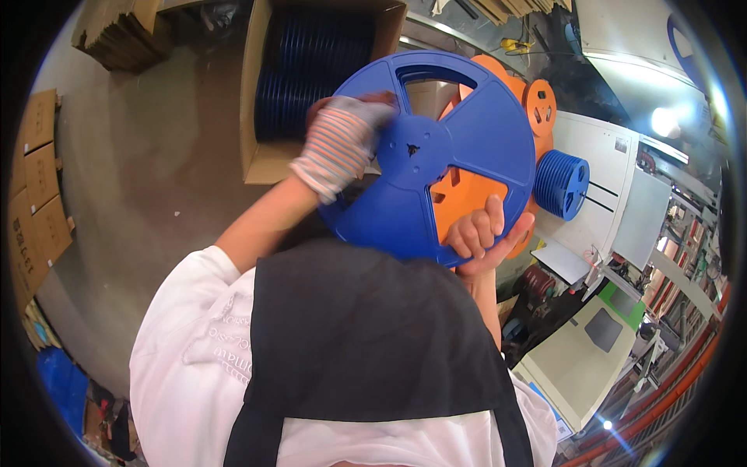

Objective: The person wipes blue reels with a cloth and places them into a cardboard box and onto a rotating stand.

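Note:
A large blue plastic reel [486, 117] with wide cutouts stands in front of my chest, its flat face turned up toward me. My right hand [484, 233], bare, is closed on its lower right rim, fingers curled over the edge by a cutout. My left hand [342, 144], in a grey and orange striped glove, is at the reel's left side beside the hub. Motion smears its fingers, so their grip cannot be made out. Through the lower cutout shows an orange reel [467, 201] behind the blue one.
An open cardboard box [250, 148] packed with dark blue reels stands beyond my left hand. At the right, a stack of small blue reels [562, 184] sits by a white work surface [603, 144], near more orange reels [540, 107]. Stacked cartons [40, 179] line the far left.

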### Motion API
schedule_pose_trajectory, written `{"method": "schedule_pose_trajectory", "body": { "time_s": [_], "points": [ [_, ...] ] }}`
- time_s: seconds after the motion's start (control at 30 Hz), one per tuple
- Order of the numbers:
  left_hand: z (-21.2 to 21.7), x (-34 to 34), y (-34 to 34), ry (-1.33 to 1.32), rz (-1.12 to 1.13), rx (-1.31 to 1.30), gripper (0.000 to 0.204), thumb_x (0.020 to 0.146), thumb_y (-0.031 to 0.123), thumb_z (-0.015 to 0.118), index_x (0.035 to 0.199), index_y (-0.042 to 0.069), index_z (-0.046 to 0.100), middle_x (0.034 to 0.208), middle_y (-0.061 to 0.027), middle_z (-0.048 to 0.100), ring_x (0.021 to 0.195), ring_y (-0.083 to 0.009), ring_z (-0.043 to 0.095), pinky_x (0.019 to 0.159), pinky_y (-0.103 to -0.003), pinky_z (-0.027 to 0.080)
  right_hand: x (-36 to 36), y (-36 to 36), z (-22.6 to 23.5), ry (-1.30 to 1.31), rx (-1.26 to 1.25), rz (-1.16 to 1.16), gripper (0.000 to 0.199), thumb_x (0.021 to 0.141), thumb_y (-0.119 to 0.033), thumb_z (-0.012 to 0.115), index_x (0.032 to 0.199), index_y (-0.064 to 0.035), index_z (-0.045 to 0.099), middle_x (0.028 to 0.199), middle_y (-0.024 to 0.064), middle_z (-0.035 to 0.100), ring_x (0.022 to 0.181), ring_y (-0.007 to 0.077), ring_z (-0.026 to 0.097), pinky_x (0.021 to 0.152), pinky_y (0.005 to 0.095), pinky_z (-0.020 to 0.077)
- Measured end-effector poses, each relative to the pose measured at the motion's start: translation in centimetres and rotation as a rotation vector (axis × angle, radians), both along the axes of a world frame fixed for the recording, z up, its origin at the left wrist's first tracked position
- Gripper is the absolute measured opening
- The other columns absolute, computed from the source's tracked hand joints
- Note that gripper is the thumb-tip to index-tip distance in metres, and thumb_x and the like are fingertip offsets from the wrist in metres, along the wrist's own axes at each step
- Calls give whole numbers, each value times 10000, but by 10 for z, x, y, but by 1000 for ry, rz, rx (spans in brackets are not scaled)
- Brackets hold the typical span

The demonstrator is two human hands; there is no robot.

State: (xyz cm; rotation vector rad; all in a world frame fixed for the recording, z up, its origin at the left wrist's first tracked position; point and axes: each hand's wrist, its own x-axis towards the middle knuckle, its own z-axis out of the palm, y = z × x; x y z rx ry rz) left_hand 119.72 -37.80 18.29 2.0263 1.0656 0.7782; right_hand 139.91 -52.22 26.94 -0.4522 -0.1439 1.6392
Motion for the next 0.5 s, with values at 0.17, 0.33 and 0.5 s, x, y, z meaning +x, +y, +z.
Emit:
{"method": "schedule_pose_trajectory", "body": {
  "time_s": [0.17,0.33,0.5],
  "points": [
    [-28,-65,30,-136,484,-33,243,808,11,607,1038,76,652,917,-94,691,825,-259,634,755,-361,506,14,-6,-3,57,136,-3,531,894,-618,455,759,-106,434,426,-65,295,313,27,271,330,181,206],
    [-25,-83,6,-662,462,-843,253,912,95,573,1136,-17,606,1032,-106,658,941,-145,617,857,-246,485,15,-4,-5,149,190,16,529,903,-603,451,764,-92,443,427,-62,300,311,25,267,316,176,205],
    [6,-68,-10,-811,430,-807,306,917,95,579,1196,-28,582,1010,-74,651,880,-102,602,825,-215,489,16,-8,-8,197,190,-18,523,910,-588,453,769,-84,442,436,-59,296,310,26,261,309,176,201]
  ]
}}
